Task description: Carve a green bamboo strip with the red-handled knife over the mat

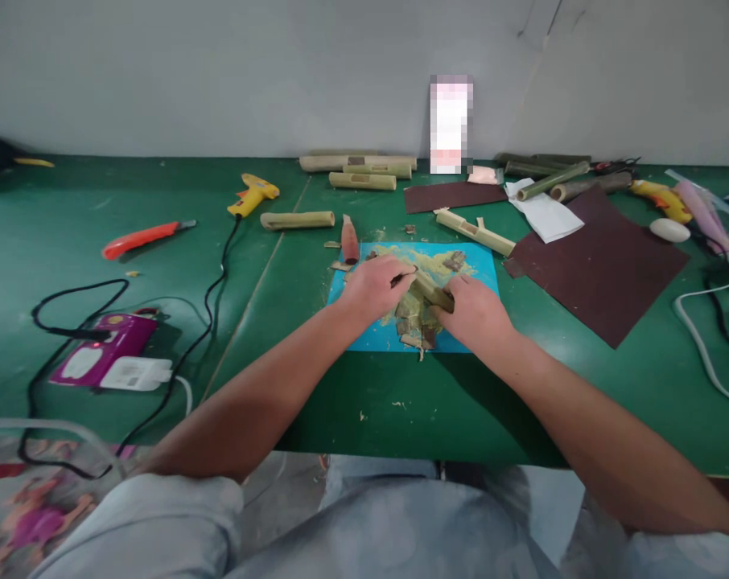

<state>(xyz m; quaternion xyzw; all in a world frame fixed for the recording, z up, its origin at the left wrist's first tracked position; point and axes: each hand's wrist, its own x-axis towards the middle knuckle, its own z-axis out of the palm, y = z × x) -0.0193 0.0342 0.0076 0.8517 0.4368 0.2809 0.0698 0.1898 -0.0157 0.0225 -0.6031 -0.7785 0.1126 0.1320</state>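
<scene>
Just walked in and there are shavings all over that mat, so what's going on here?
A person holds a short bamboo piece over the blue mat on the green table. The right hand grips its right end; the left hand meets the other end with something thin and dark, unclear what. Shavings and offcuts lie on the mat, more bamboo sections beyond.

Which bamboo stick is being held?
The short bamboo stick above the blue mat: right hand grips it, left hand touches its end. The other sticks lie untouched farther back.

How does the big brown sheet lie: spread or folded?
Spread: the brown sheet lies flat on the green table, its edges straight, no fold showing.
</scene>
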